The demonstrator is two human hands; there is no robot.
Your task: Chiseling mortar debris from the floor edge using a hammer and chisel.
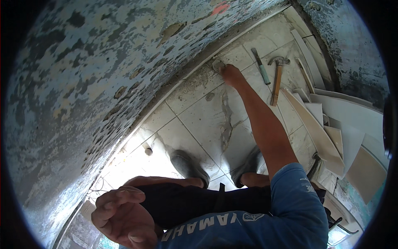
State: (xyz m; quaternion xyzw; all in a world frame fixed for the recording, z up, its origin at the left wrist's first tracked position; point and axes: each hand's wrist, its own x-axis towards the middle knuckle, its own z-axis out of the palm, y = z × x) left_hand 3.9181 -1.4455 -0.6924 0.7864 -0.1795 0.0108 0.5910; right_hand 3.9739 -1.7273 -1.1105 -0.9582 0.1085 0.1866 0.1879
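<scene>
My right hand (231,74) reaches down to the tiled floor beside the baseboard, fingers closed on a small greyish piece (217,65) that is too small to make out. Just right of that hand lie a scraper with a green handle (263,72) and a claw hammer with a wooden handle (276,83). My left hand (120,211) is raised at the lower left, palm partly up, fingers loosely curled and apart, with nothing seen in it.
A pitted, peeling wall (83,74) runs along the left. Cut tile pieces (311,128) are piled along the right wall. My feet in dark shoes (186,164) stand on marble-patterned tiles (195,128). A small round object (148,151) lies left of them.
</scene>
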